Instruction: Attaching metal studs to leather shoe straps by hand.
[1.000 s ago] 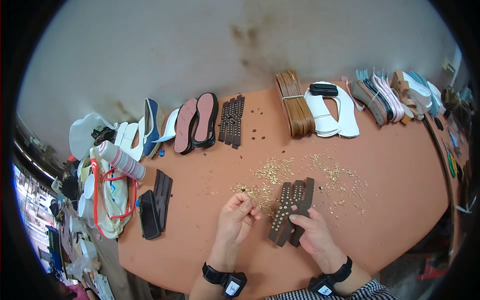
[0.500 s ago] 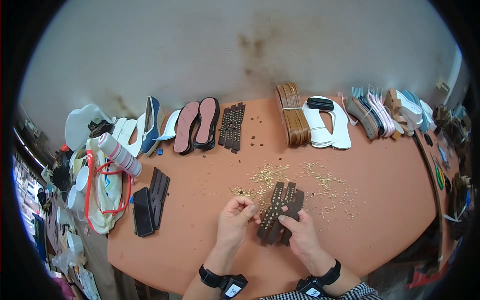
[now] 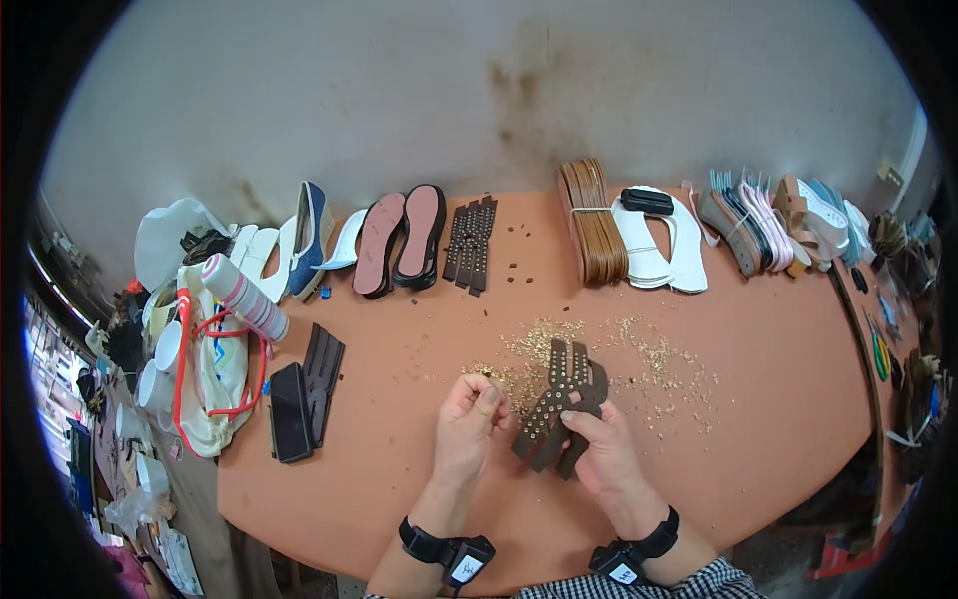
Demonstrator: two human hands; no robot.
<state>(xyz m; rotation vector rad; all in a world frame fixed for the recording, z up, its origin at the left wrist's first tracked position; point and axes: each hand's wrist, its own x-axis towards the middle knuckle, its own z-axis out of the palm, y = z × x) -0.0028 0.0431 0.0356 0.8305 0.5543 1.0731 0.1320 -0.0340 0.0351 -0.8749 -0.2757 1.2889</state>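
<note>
Orange worktable (image 3: 758, 399), strewn with small gold studs (image 3: 654, 354): stud-setting under way.
Right hand (image 3: 599, 454) clamps brown studded leather strap (image 3: 557, 404); left hand (image 3: 469, 424) fingertips pinched together, seemingly on a stud needing placement.

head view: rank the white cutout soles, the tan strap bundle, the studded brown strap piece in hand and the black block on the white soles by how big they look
1. white cutout soles
2. tan strap bundle and studded brown strap piece, held in the right hand: alike, and the held one is nearer the camera
3. black block
</note>
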